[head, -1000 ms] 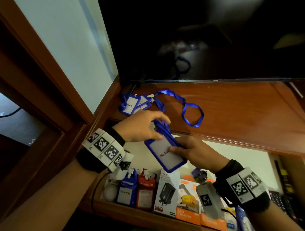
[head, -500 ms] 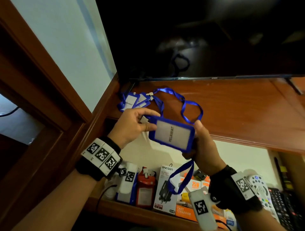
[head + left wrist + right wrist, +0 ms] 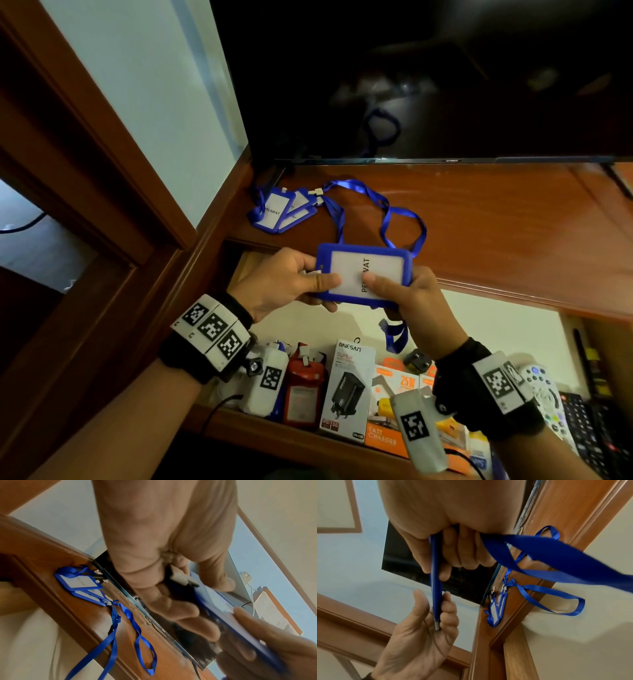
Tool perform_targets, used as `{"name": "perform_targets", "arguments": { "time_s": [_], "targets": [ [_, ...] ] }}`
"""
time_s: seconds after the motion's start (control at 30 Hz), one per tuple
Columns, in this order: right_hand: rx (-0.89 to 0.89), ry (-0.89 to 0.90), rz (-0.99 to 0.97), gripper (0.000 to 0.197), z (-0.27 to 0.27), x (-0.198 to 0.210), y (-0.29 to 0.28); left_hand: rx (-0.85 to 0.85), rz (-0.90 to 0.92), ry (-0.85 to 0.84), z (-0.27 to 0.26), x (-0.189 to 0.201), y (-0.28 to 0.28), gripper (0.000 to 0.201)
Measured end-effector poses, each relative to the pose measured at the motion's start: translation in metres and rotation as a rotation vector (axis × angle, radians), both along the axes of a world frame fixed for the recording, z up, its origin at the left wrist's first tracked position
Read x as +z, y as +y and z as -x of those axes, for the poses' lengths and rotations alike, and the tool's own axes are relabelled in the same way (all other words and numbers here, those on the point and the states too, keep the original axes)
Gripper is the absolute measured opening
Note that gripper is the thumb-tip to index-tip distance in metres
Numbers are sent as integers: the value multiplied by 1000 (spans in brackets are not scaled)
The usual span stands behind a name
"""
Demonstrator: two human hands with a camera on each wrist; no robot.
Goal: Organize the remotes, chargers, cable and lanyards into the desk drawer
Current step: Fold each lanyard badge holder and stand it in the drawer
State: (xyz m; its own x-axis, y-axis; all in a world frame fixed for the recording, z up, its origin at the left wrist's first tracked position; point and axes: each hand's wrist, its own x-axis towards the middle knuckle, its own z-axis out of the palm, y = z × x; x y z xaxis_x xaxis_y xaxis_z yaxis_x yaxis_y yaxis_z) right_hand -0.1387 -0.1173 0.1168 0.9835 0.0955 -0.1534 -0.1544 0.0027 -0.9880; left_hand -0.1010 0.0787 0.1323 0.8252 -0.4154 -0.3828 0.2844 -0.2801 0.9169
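A blue lanyard badge holder (image 3: 364, 274) with a white "PELAWAT" card is held level above the open drawer (image 3: 496, 329). My left hand (image 3: 291, 284) pinches its left end by the white clip (image 3: 181, 577). My right hand (image 3: 407, 294) grips its right end, thumb on the card, with the bunched blue strap (image 3: 394, 335) held behind it and hanging below. The right wrist view shows the holder (image 3: 435, 574) edge-on and the strap (image 3: 539, 555) trailing from the curled fingers. More blue lanyards (image 3: 274, 212) lie on the desk top (image 3: 513, 222), their strap (image 3: 404, 222) looping toward me.
The drawer holds a red badge holder (image 3: 303, 390), a white charger box (image 3: 346, 387), orange charger boxes (image 3: 394, 394), a white remote (image 3: 541, 380) and black remotes (image 3: 589, 431). A dark TV (image 3: 411, 85) stands at the back of the desk. A wooden frame rises at left.
The badge holder has turned from tilted to level, card facing me. My left hand shifted onto its left end, and the strap that dangled long is now gathered behind my right hand.
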Motion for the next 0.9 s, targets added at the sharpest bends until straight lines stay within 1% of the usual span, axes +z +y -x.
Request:
{"name": "perform_targets", "arguments": {
  "time_s": [0.03, 0.1, 0.13, 0.2, 0.23, 0.3, 0.37, 0.47, 0.57, 0.6, 0.67, 0.77, 0.83, 0.9],
  "targets": [
    [1, -5, 11, 21, 0, -2, 1, -6, -9, 18, -1, 0, 1, 23],
    [14, -30, 50, 14, 0, -5, 2, -39, -28, 68, -3, -1, 3, 23],
    [30, -48, 80, 16, -1, -8, 1, -59, -46, 84, -3, -1, 3, 24],
    [71, -59, 144, 28, -1, -11, 1, -64, -72, 82, -3, -4, 5, 24],
    [83, -47, 154, 29, -1, -12, 0, -58, -73, 68, -2, -4, 5, 23],
    [80, -11, 100, 20, -1, -11, -2, -47, -56, 39, -2, -5, 7, 24],
    [39, 34, 0, 15, -1, -8, -4, -13, 11, 21, 0, -6, 9, 27],
    [-3, 90, -109, 22, -3, -5, -6, 72, 136, 14, 4, -7, 12, 33],
    [27, 124, -136, 22, -5, -6, -8, 35, 189, 52, 9, -8, 15, 32],
    [41, 131, -131, 20, -7, -6, -9, 5, 165, 58, 9, -8, 17, 31],
    [80, 121, -94, 21, -7, -9, -12, -53, 39, 28, 8, -7, 17, 26],
    [152, 79, 1, 25, -5, -12, -10, -73, -138, -27, 3, -8, 16, 23],
    [154, 67, -14, 16, -4, -12, -8, -62, -159, -22, 3, -9, 13, 22],
    [156, 68, -18, 13, -2, -14, -7, -46, -123, -1, 5, -11, 10, 20]
  ]
}}
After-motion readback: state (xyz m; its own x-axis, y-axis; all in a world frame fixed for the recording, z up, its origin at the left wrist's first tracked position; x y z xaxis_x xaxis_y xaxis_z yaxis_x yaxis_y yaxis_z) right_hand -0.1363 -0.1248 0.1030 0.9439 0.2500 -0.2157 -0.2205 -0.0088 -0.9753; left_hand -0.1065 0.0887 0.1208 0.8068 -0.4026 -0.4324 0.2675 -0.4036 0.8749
